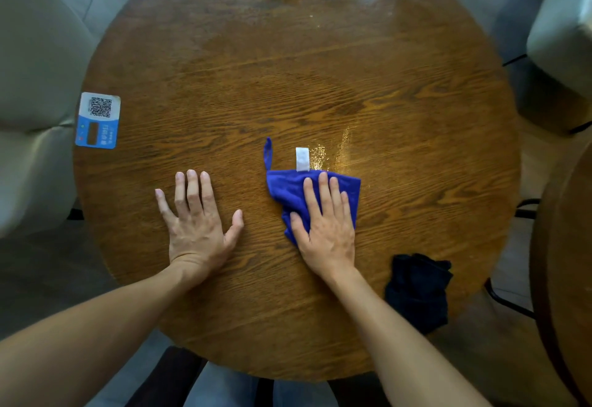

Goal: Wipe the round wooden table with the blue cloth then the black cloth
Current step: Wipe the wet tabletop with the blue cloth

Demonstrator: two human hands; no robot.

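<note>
The round wooden table (288,86) fills most of the view, with a wet sheen at its far edge and near the middle. My right hand (326,227) lies flat on the folded blue cloth (285,189), pressing it onto the tabletop; a blue loop and a white tag stick out from the cloth's far edge. My left hand (198,224) rests flat on the bare wood to the left, fingers spread, holding nothing. The black cloth (416,291) lies crumpled near the table's near right edge, beside my right forearm.
A blue and white QR code sticker (97,120) sits at the table's left edge. Pale padded seats stand at the left (35,86) and upper right (563,41). Another wooden table edge (567,262) shows at the right.
</note>
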